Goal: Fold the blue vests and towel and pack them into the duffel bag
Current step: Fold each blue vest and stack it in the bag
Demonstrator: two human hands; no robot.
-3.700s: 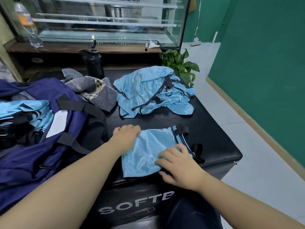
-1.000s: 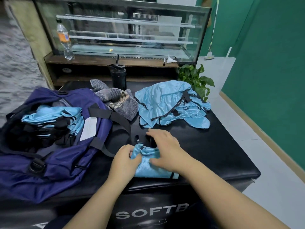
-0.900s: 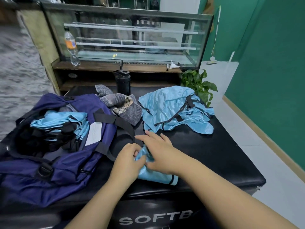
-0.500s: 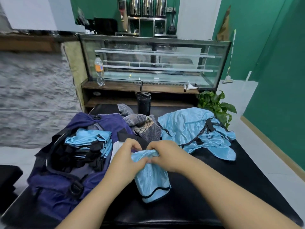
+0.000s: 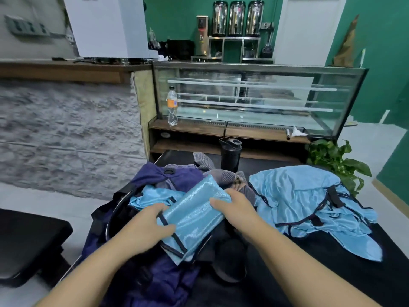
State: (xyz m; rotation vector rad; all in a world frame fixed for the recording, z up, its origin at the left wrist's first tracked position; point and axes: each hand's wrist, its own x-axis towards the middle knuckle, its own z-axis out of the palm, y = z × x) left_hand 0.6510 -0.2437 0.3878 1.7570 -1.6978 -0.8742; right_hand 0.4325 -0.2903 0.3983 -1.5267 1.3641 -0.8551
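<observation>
Folded vest point(image 5: 194, 216): our left hand point(image 5: 146, 227) and right hand point(image 5: 232, 207) grip its ends; we should lower it flat into the duffel bag point(image 5: 155, 282).

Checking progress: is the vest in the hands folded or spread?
Folded: the vest is a compact rectangle, gripped by left hand and right hand.

Folded vest point(image 5: 194, 216): shiny satin-like cloth, dark trim. Duffel bag point(image 5: 159, 282): matt navy fabric. Towel point(image 5: 223, 173): grey woven cloth. Table point(image 5: 332, 273): black, matt. Display case point(image 5: 254, 96): glass, wood ledge.
</observation>
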